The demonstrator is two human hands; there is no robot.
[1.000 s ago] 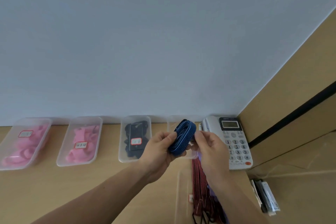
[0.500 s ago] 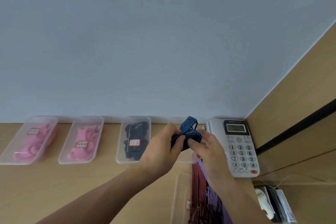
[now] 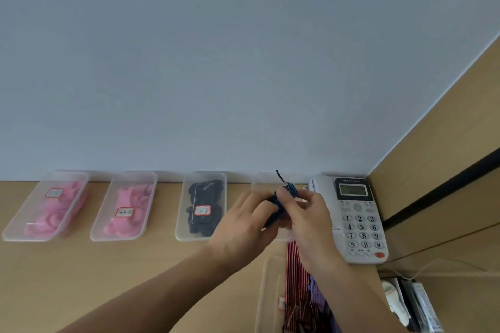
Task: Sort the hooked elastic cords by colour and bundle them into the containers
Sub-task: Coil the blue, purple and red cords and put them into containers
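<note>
A folded blue elastic cord [image 3: 281, 204] is gripped between both hands, its black hook [image 3: 279, 176] poking up above them. My left hand [image 3: 243, 227] grips the bundle from the left, and my right hand [image 3: 305, 220] pinches it from the right. Both hover over an almost see-through container [image 3: 261, 180] by the wall. To the left along the wall stand a container of black cords [image 3: 201, 208] and two containers of pink cords [image 3: 125, 208] [image 3: 51, 207]. Red striped cords [image 3: 296, 284] and purple ones lie in a near tray [image 3: 266, 292] under my right forearm.
A white desk telephone [image 3: 354, 219] sits right of my hands against a wooden side panel [image 3: 438, 149]. Some white and dark items [image 3: 408, 303] lie in the lower right corner. The wooden desk [image 3: 81, 278] stretches to the left.
The blue cord has gone from a wide open loop to a tight folded bundle squeezed between both hands, and its black hook now sticks up. The view has shifted slightly.
</note>
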